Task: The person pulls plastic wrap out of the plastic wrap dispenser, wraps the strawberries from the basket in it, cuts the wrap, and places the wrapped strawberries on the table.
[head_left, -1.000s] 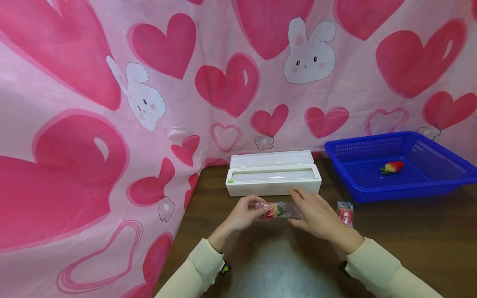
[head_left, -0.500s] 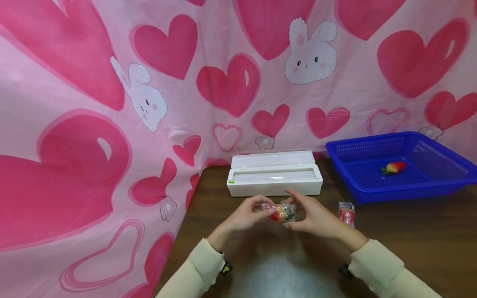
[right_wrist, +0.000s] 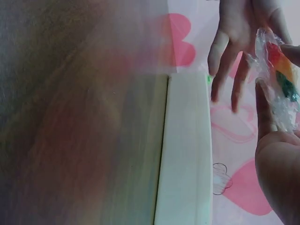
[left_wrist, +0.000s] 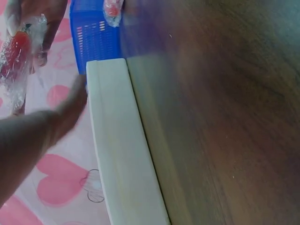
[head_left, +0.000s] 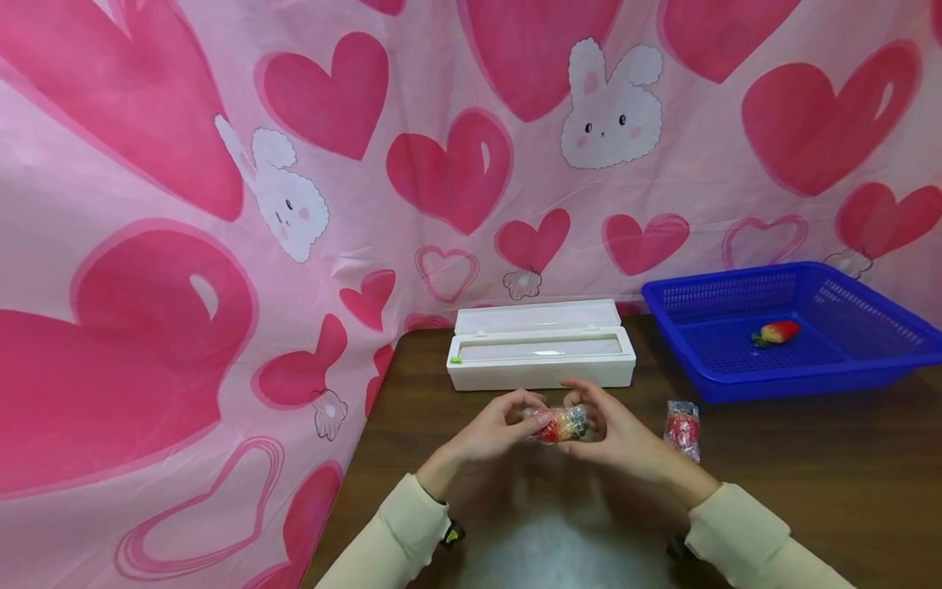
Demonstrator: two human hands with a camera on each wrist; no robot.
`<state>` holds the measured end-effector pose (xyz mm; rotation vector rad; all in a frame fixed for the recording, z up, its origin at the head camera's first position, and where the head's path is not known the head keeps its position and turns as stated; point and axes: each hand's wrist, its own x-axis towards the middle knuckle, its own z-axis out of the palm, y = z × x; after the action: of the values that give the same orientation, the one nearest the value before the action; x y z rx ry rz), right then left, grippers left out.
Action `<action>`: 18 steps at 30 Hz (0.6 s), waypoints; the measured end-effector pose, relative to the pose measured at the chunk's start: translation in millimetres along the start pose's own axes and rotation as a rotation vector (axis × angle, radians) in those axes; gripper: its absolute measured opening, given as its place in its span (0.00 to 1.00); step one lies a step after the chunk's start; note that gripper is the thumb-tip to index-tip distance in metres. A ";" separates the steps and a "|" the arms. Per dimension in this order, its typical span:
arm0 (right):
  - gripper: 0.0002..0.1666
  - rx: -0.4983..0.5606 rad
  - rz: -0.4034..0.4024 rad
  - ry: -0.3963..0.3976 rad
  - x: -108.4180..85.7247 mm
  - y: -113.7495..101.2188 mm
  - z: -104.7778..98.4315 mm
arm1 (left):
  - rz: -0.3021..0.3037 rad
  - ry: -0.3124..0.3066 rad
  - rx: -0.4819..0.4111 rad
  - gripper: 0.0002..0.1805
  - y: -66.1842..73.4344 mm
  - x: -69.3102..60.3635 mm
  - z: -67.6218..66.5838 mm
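A red and yellow strawberry with green leaves, wrapped in clear film (head_left: 562, 424), is held between both hands above the table, in front of the white box. The left hand (head_left: 495, 429) pinches its red end between thumb and fingers. At the leafy end, the right hand (head_left: 620, 433) grips the film with thumb and fingers. The right wrist view shows the wrapped strawberry (right_wrist: 281, 70) with crinkled film around it, the right hand (right_wrist: 276, 154) below. In the left wrist view the wrapped strawberry (left_wrist: 16, 56) is partly cut off at the left edge.
A white box (head_left: 540, 375) with its clear lid raised stands at the back of the brown table (head_left: 809, 474). Right of it is a blue basket (head_left: 795, 372) holding an unwrapped strawberry (head_left: 779, 331). Another film-wrapped strawberry (head_left: 683, 430) lies in front of the basket.
The film's long flat end has been folded in around the strawberry, and the right hand has come nearer the left. The wrapped strawberry has shifted slightly to the right.
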<state>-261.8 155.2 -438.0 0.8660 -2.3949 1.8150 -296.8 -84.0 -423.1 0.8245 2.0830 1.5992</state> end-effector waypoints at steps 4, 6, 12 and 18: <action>0.52 0.042 0.016 0.016 -1.9 -1.1 2.4 | -0.028 -0.016 -0.035 0.13 0.7 -1.1 1.7; 0.53 0.023 -0.001 0.009 -2.2 -1.3 2.8 | -0.031 0.001 -0.029 0.13 0.7 -1.8 2.6; 0.52 -0.493 -0.129 0.011 -1.5 -4.4 1.6 | -0.017 0.064 -0.019 0.14 -0.7 -2.2 3.5; 0.32 -0.872 -0.230 -0.015 0.0 -12.4 5.7 | 0.024 0.044 0.040 0.15 -6.7 -0.1 6.2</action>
<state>-254.6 147.9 -428.9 0.9468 -2.5483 0.5551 -294.3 -80.7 -431.2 0.8374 2.1502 1.6067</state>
